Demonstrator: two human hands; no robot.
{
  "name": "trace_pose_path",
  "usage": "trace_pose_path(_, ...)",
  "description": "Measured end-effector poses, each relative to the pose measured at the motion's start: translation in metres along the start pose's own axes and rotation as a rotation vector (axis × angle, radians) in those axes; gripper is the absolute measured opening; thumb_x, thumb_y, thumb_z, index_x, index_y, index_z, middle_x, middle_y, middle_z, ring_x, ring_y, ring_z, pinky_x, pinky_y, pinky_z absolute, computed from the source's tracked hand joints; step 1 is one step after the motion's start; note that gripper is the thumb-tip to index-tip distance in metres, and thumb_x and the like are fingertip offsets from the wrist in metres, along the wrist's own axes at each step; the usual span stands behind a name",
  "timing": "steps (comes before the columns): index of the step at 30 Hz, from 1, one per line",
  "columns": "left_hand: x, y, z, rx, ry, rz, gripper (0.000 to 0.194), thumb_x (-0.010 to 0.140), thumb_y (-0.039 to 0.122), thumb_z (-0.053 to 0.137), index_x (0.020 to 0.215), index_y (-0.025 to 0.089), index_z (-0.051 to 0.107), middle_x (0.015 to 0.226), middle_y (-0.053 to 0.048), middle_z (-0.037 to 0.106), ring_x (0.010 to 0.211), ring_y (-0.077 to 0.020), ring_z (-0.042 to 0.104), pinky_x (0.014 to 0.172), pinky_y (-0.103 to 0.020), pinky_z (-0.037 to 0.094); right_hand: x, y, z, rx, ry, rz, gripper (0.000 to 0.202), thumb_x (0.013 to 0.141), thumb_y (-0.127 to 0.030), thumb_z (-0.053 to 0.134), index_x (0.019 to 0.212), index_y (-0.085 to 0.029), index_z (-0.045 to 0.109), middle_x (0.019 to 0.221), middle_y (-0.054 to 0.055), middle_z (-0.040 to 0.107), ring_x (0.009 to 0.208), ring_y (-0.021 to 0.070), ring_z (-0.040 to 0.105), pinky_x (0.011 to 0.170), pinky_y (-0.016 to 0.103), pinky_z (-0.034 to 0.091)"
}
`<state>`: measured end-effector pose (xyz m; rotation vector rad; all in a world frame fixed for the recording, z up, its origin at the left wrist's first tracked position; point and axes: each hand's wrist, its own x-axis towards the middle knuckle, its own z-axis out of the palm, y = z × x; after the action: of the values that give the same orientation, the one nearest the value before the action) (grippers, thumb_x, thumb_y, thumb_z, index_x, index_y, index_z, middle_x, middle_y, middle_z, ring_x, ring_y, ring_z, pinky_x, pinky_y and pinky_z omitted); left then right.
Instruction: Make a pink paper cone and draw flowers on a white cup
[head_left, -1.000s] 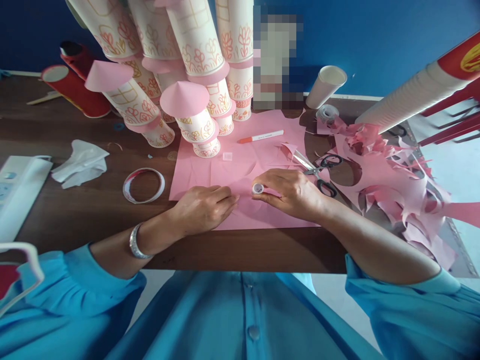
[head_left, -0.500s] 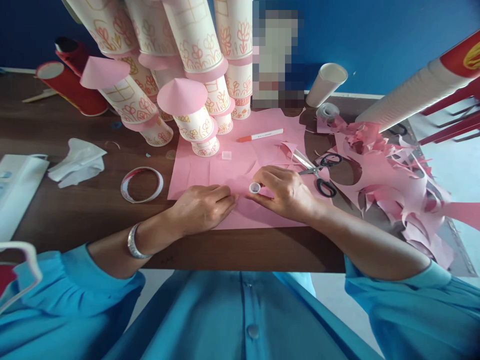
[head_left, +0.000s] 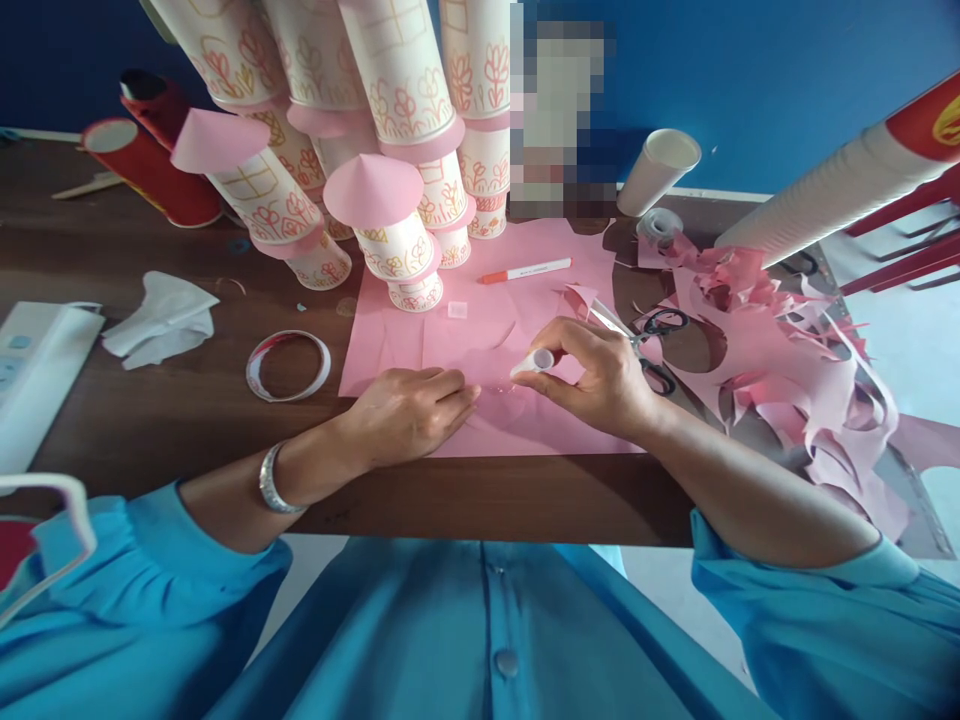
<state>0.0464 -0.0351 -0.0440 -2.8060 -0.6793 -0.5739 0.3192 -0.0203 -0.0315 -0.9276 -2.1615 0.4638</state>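
My right hand [head_left: 600,375] grips a small white glue stick [head_left: 541,360], its round end facing up toward me. Under its tip, a shiny wet mark shows on a pink paper piece [head_left: 491,372]. My left hand [head_left: 416,412] has its fingers drawn together, with the fingertips on the edge of that piece. Both hands are over a larger pink paper sheet [head_left: 382,345]. Beyond them lie a small translucent cap [head_left: 457,310] and an orange-tipped marker [head_left: 526,270]. Black-handled scissors [head_left: 660,350] are partly hidden behind my right hand.
Decorated paper-cup towers [head_left: 409,130] with pink cones stand at the back. Pink scraps [head_left: 780,350] pile up at right, near a white cup [head_left: 660,170]. A tape roll [head_left: 288,365], crumpled tissue [head_left: 163,320] and power strip [head_left: 45,370] lie at left.
My right hand has moved right with the glue stick, now tilted differently, and covers more of the scissors. My left hand stays nearly in place. The view has shifted slightly.
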Motion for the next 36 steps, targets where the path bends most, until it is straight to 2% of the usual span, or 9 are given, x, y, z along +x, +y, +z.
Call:
trace_pose_path(4, 0.000, 0.000, 0.000, -0.001, -0.024, -0.005, 0.026, 0.109, 0.021, 0.052, 0.092, 0.017, 0.071, 0.075, 0.000, 0.067, 0.064, -0.0142, 0.065, 0.050, -0.029, 0.042, 0.000, 0.000, 0.002, 0.007, -0.099, 0.016, 0.029, 0.102, -0.045, 0.071, 0.088, -0.023, 0.060, 0.081, 0.002, 0.070, 0.072, 0.0166, 0.064, 0.066, 0.029, 0.048)
trace_pose_path(9, 0.002, 0.000, -0.002, -0.008, 0.007, 0.002, 0.023, 0.107, 0.019, 0.055, 0.092, 0.015, 0.072, 0.074, -0.001, 0.066, 0.063, -0.0150, 0.065, 0.047, -0.030, 0.040, 0.002, 0.001, 0.000, -0.083, -0.170, 0.016, 0.029, 0.103, -0.045, 0.069, 0.087, -0.022, 0.060, 0.080, 0.002, 0.070, 0.071, 0.0170, 0.064, 0.065, 0.029, 0.044)
trace_pose_path(12, 0.002, 0.000, -0.002, 0.005, 0.014, 0.008, 0.021, 0.107, 0.019, 0.056, 0.093, 0.015, 0.071, 0.072, 0.000, 0.065, 0.061, -0.0149, 0.064, 0.046, -0.030, 0.039, 0.004, 0.001, -0.006, -0.152, -0.148, -0.010, 0.029, 0.103, -0.044, 0.069, 0.086, -0.022, 0.060, 0.080, 0.003, 0.071, 0.072, 0.0177, 0.065, 0.063, 0.029, 0.043)
trace_pose_path(18, 0.002, 0.000, -0.002, 0.016, 0.001, 0.013, 0.021, 0.108, 0.019, 0.053, 0.098, 0.016, 0.071, 0.075, 0.000, 0.066, 0.063, -0.0140, 0.065, 0.047, -0.030, 0.041, 0.005, -0.007, -0.015, -0.092, 0.019, -0.036, 0.026, 0.100, -0.042, 0.074, 0.087, -0.023, 0.062, 0.079, 0.001, 0.072, 0.070, 0.0168, 0.066, 0.066, 0.029, 0.049)
trace_pose_path(20, 0.002, 0.000, -0.001, 0.006, 0.007, 0.010, 0.021, 0.108, 0.019, 0.053, 0.096, 0.015, 0.071, 0.074, 0.000, 0.065, 0.062, -0.0142, 0.065, 0.047, -0.030, 0.041, 0.005, -0.010, -0.009, -0.041, 0.008, -0.016, 0.026, 0.101, -0.043, 0.073, 0.088, -0.023, 0.063, 0.080, 0.001, 0.072, 0.071, 0.0164, 0.066, 0.068, 0.029, 0.050)
trace_pose_path(23, 0.002, 0.000, -0.002, -0.011, 0.000, 0.007, 0.025, 0.107, 0.017, 0.052, 0.090, 0.016, 0.070, 0.073, 0.000, 0.064, 0.061, -0.0143, 0.063, 0.047, -0.030, 0.041, 0.003, -0.012, 0.005, 0.025, -0.074, 0.003, 0.029, 0.105, -0.047, 0.067, 0.090, -0.022, 0.063, 0.083, 0.003, 0.073, 0.074, 0.0163, 0.066, 0.068, 0.029, 0.050)
trace_pose_path(26, 0.001, 0.000, -0.002, -0.009, -0.013, 0.014, 0.028, 0.106, 0.016, 0.052, 0.085, 0.016, 0.070, 0.072, -0.001, 0.064, 0.061, -0.0146, 0.063, 0.047, -0.030, 0.041, 0.003, -0.009, 0.015, 0.010, -0.119, -0.013, 0.032, 0.106, -0.048, 0.063, 0.089, -0.022, 0.062, 0.083, 0.004, 0.072, 0.073, 0.0165, 0.066, 0.066, 0.028, 0.048)
trace_pose_path(31, 0.001, 0.000, 0.000, -0.001, -0.005, -0.010, 0.024, 0.108, 0.021, 0.053, 0.094, 0.016, 0.071, 0.074, 0.000, 0.066, 0.062, -0.0138, 0.065, 0.046, -0.029, 0.039, 0.003, -0.004, 0.003, -0.086, -0.152, 0.011, 0.025, 0.104, -0.041, 0.068, 0.088, -0.022, 0.061, 0.082, 0.003, 0.072, 0.073, 0.0173, 0.066, 0.066, 0.028, 0.046)
trace_pose_path(36, 0.002, 0.001, -0.001, 0.001, 0.012, -0.006, 0.022, 0.107, 0.020, 0.054, 0.094, 0.016, 0.072, 0.072, 0.000, 0.064, 0.060, -0.0140, 0.062, 0.045, -0.029, 0.036, 0.004, -0.006, -0.007, -0.113, -0.060, 0.029, 0.019, 0.100, -0.034, 0.073, 0.089, -0.023, 0.062, 0.082, 0.001, 0.071, 0.074, 0.0176, 0.066, 0.068, 0.029, 0.048)
